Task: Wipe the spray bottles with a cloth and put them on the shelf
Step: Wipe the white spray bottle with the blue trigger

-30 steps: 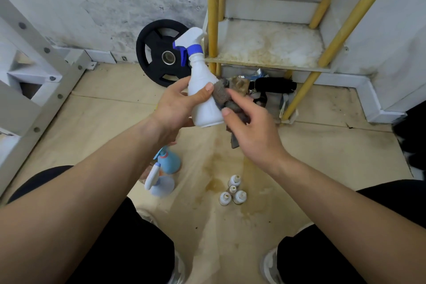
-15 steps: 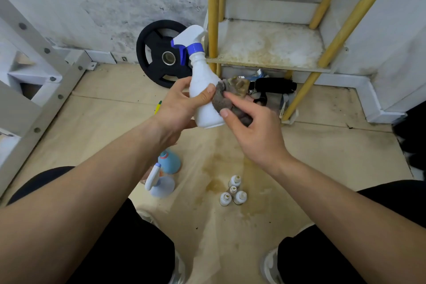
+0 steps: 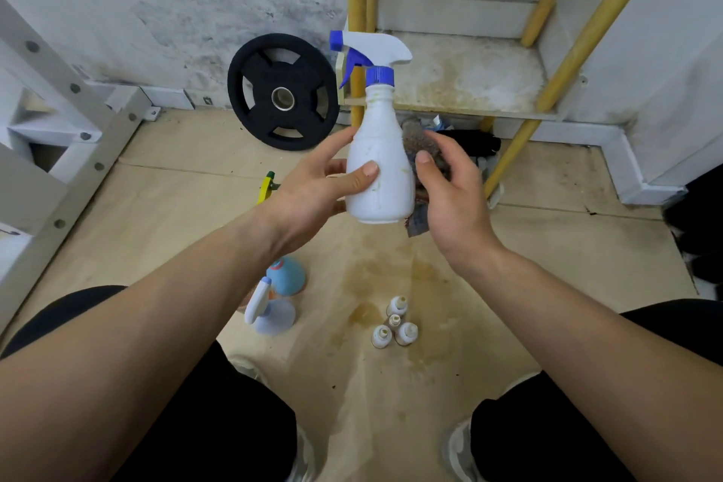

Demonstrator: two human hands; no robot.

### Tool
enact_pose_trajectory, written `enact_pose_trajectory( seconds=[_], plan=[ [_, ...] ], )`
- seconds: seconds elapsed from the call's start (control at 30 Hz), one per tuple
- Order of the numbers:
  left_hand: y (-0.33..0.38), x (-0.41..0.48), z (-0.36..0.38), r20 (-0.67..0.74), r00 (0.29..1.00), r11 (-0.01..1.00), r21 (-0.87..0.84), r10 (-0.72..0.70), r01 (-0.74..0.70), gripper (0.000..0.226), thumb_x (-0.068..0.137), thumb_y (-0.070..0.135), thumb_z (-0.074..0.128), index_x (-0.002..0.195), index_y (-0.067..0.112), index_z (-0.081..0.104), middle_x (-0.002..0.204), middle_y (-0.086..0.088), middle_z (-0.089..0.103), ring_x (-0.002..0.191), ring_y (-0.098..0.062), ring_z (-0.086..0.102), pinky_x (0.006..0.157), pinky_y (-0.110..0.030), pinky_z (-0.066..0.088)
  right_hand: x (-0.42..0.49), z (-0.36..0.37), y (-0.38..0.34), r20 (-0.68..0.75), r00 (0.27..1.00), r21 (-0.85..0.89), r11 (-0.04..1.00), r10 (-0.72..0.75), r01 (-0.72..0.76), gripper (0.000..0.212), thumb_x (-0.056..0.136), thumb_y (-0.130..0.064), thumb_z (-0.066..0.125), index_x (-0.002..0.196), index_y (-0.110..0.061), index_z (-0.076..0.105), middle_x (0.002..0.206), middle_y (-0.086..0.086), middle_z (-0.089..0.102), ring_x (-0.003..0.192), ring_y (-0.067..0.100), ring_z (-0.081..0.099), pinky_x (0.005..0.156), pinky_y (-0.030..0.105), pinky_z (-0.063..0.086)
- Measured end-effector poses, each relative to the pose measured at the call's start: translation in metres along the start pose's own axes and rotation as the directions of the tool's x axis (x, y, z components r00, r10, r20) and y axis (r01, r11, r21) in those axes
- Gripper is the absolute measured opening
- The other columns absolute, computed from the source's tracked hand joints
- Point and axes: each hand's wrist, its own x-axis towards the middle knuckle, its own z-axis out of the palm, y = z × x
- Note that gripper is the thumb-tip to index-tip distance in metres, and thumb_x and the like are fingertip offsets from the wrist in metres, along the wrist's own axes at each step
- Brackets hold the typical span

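Observation:
A white spray bottle (image 3: 381, 164) with a blue cap and trigger stands upright in the air. My left hand (image 3: 313, 188) grips its body from the left, thumb across the front. My right hand (image 3: 454, 192) holds a grey-brown cloth (image 3: 420, 141) against the bottle's right side, thumb on the front. Behind the bottle is the low stained shelf (image 3: 465, 74) between yellow posts. On the floor below stand a light blue spray bottle (image 3: 287, 276) and a pale blue-white one (image 3: 270, 311).
A black weight plate (image 3: 283, 92) leans on the wall left of the shelf. Several small white bottles (image 3: 395, 323) stand on the stained floor. A white metal frame (image 3: 58, 153) runs along the left. Dark clutter lies under the shelf (image 3: 469, 139). My knees frame the bottom.
The bottle has turned upright with its nozzle now pointing left and sits slightly lower and to the right. The cloth has shifted from the front to the bottle's right rear side.

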Motion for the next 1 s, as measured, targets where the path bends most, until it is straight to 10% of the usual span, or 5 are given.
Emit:
enact_pose_trajectory(
  seconds=[0.3,0.8,1.0],
  plan=[
    [0.0,-0.003,0.01,0.112,0.993,0.999,0.025,0.045,-0.048,0.054,0.098,0.019,0.066,0.145,0.037,0.046,0.131,-0.009,0.066,0.12,-0.03,0.065,0.088,-0.051,0.059,0.007,0.003,-0.014,-0.02,0.993,-0.082,0.99,-0.115,0.113,0.027,0.101,-0.013,0.054,0.127,-0.022,0.06,0.117,-0.012,0.067,0.109,0.003,0.064,0.095,0.026,0.053],
    [0.01,-0.004,0.0,-0.09,0.995,0.998,-0.05,0.037,-0.042,0.054,0.087,0.051,0.064,0.138,0.034,0.054,0.134,-0.009,0.064,0.108,-0.03,0.068,0.098,-0.061,0.052,-0.027,0.003,-0.009,0.223,0.881,-0.349,0.81,-0.417,0.472,0.032,0.092,-0.001,0.064,0.124,-0.006,0.067,0.12,-0.002,0.066,0.11,0.001,0.06,0.093,0.008,0.041],
    [0.007,-0.004,0.006,0.056,0.996,0.996,-0.061,0.063,-0.059,0.053,0.097,0.043,0.059,0.147,0.032,0.043,0.145,-0.014,0.053,0.128,-0.036,0.059,0.098,-0.062,0.051,-0.004,-0.001,-0.013,0.229,0.872,-0.414,0.767,-0.434,0.49,0.035,0.095,-0.009,0.06,0.129,-0.009,0.064,0.139,0.01,0.061,0.13,0.017,0.057,0.107,0.031,0.046]
  ],
)
